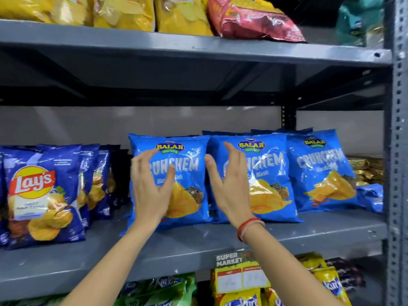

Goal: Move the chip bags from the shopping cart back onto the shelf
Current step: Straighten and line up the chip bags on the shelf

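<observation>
Three light-blue Balaji Crunchem bags standing upright in a row on the grey middle shelf (309, 235): left bag (187, 173), middle bag (269, 173), right bag (318, 171), edges overlapping, more blue packs tucked behind. Left hand (150, 186) raised in front of the left bag, fingers spread wide and blurred, thumb across the printed name, gripping nothing; contact with the pack impossible to tell. Right hand (229, 184) likewise open, palm turned inward, hovering before the left edge of the middle bag, empty, red thread bracelet (248, 226) at the wrist. To the left, dark-blue Lay's bags (42, 195) lined up front to back on the same shelf. At far right, gold packets (366, 171) and a fallen blue pack beside the perforated steel upright (397, 151). Above, yellow bags (123, 12) and a red bag (254, 18) on the upper shelf. Below, a "Super Market" price tag (240, 272) clipped to the shelf edge over green and yellow Kurkure packs
</observation>
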